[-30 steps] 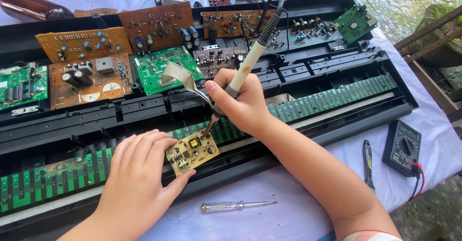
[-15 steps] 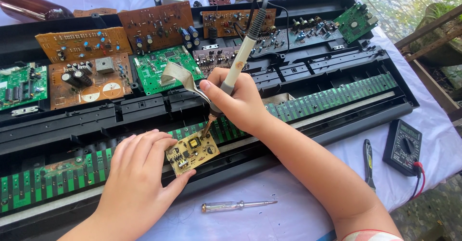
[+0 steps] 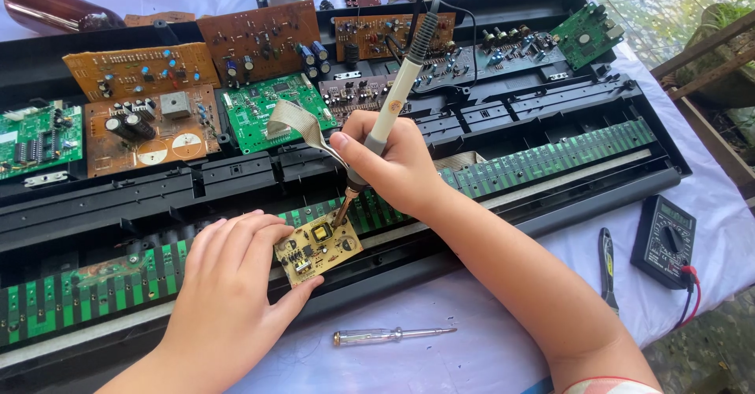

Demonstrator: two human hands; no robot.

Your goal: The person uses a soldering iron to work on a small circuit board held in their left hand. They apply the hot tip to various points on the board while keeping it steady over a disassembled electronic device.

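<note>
You work in soft, even daylight, with no hard shadows anywhere on the cloth-covered table (image 3: 487, 339). Your right hand (image 3: 393, 166) and forearm throw only a faint, diffuse shade on the cloth by the table's near edge. The far right corner, beside the outdoor ground, looks brightest and a little washed out. The brown bottle (image 3: 47, 9) at the far left corner carries a small glare streak. The focus is sharp across the boards; lines bend slightly toward the picture's edges.
</note>
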